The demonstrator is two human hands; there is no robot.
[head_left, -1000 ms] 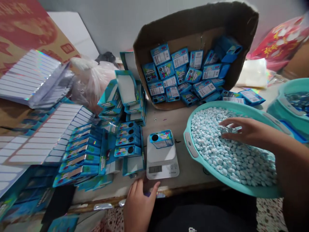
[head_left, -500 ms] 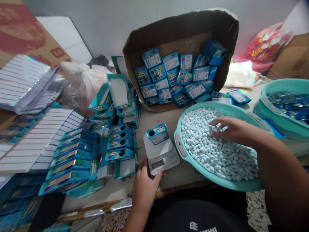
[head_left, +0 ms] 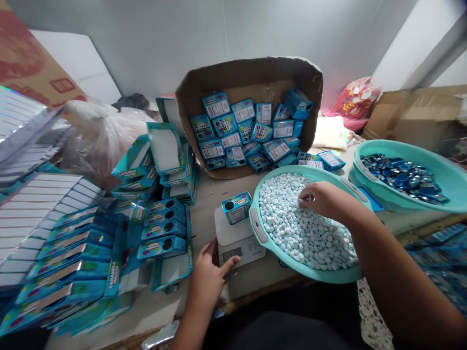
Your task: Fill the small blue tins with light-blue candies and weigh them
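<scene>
"Before you get to risks, what is touching what?"

"Left hand (head_left: 206, 277) at the near left corner of the scale (head_left: 226, 233), thumb and fingers spread well apart, thumb tip beside the display (head_left: 232, 253); it lifts nothing. Right hand (head_left: 306, 201) in the basin (head_left: 314, 276), fingertips curled close together at the sweets (head_left: 292, 228); I cannot tell whether it has hold of any."

"And the box?"

"One blue box (head_left: 236, 208) sits toward the back of the scale, close to the basin's rim; whether they touch, I cannot tell."

"What could go wrong there?"

"A false reading, I would judge; a thumb pressing on the scale could skew it, and so could the rim leaning on scale or box; the figure itself is too blurred to read. A nudge of the basin could also turn the box or push it off."

"And the sweets?"

"They lie loose and fill much of the basin; should the right hand come up overfull, some could slip onto the bench (head_left: 207, 194) or the scale, adding stray weight; the basin's near side seems to reach the bench's front edge, so a hard push there might tip it."

"Anything leftward?"

"Trays (head_left: 171, 272) and boxes (head_left: 162, 245) crowd beside the left hand; a careless swing could topple them."
</scene>
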